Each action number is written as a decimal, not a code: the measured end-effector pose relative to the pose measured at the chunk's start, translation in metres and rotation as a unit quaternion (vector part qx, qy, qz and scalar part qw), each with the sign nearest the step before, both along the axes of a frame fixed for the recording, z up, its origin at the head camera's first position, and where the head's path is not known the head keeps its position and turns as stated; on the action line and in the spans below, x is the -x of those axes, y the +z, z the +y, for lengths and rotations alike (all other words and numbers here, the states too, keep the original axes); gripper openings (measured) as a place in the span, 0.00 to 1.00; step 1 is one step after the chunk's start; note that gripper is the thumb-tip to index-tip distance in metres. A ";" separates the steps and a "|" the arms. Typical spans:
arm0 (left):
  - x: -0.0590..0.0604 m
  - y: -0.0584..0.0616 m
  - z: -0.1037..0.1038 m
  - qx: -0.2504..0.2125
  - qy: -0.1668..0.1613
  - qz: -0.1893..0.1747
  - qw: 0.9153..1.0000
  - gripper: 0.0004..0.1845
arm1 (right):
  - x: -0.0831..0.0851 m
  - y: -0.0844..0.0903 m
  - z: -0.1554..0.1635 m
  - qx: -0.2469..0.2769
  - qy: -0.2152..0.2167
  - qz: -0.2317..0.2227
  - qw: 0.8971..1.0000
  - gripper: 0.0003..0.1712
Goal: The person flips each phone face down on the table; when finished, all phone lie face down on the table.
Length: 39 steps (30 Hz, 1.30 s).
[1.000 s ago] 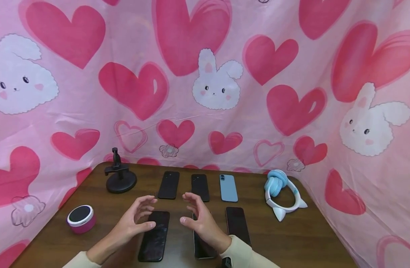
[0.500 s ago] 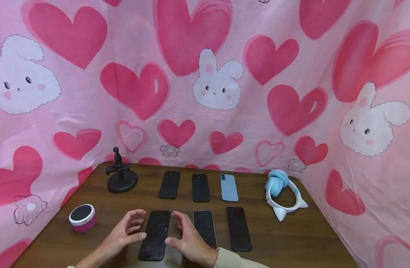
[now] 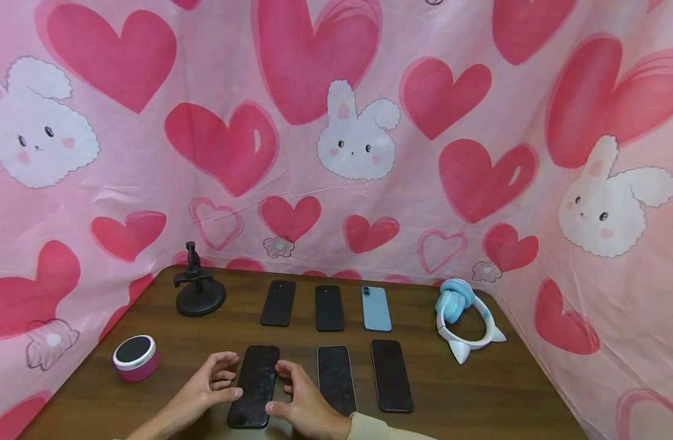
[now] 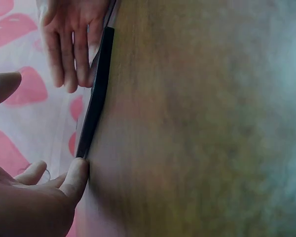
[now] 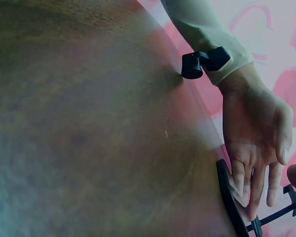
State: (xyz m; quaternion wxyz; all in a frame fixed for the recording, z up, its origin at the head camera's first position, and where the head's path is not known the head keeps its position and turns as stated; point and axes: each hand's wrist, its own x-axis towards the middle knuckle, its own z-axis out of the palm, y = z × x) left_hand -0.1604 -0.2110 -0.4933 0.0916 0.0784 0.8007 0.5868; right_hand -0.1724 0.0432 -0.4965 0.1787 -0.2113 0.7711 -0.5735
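A black phone [image 3: 254, 385] lies face up at the front left of the brown table [image 3: 479, 391]. My left hand [image 3: 215, 380] lies along its left edge, thumb against the side. My right hand [image 3: 294, 394] flanks its right edge with relaxed fingers, thumb near the lower corner. In the left wrist view the phone [image 4: 95, 101] shows edge-on, my left thumb [image 4: 77, 178] touches its near end and the right hand [image 4: 69, 44] touches the far part. The right wrist view shows the left hand [image 5: 254, 143] with fingertips at the phone [image 5: 228, 200]. Neither hand lifts the phone.
Two more dark phones [image 3: 336, 379] [image 3: 391, 374] lie in the front row. Behind are two black phones [image 3: 278, 303] [image 3: 329, 308] and a light blue one [image 3: 375, 308]. A black stand [image 3: 199, 293], a pink speaker [image 3: 134, 358] and cat-ear headphones [image 3: 465, 321] sit around them.
Both hands have dropped from hovering over the middle of the table and shifted left and nearer, so that they now flank the front-left phone and touch its edges.
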 end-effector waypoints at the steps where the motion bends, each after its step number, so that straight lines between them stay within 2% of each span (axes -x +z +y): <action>1: 0.000 0.000 0.000 0.000 -0.002 -0.002 1.000 0.40 | 0.000 0.000 0.000 0.000 0.000 -0.002 1.000 0.39; 14: 0.006 0.003 0.002 -0.006 -0.017 -0.038 0.999 0.40 | 0.004 -0.003 -0.004 -0.002 0.002 -0.030 1.000 0.39; 19: 0.007 0.004 0.006 -0.014 -0.005 -0.054 0.998 0.39 | 0.004 0.000 -0.007 0.005 -0.007 -0.037 0.999 0.38; 26: 0.005 0.002 0.010 -0.047 0.006 -0.050 0.998 0.39 | 0.002 0.000 -0.010 0.023 -0.017 -0.053 0.998 0.36; 30: 0.003 -0.001 0.012 -0.059 0.024 -0.058 0.996 0.37 | 0.000 -0.002 -0.011 0.043 -0.016 -0.063 0.997 0.34; 36: 0.002 -0.002 0.015 -0.066 0.057 -0.062 0.994 0.34 | 0.001 -0.002 -0.011 0.044 -0.016 -0.061 0.997 0.33; 39: 0.002 -0.001 0.016 -0.086 0.057 -0.062 0.993 0.34 | 0.002 0.000 -0.011 0.041 -0.017 -0.055 0.997 0.33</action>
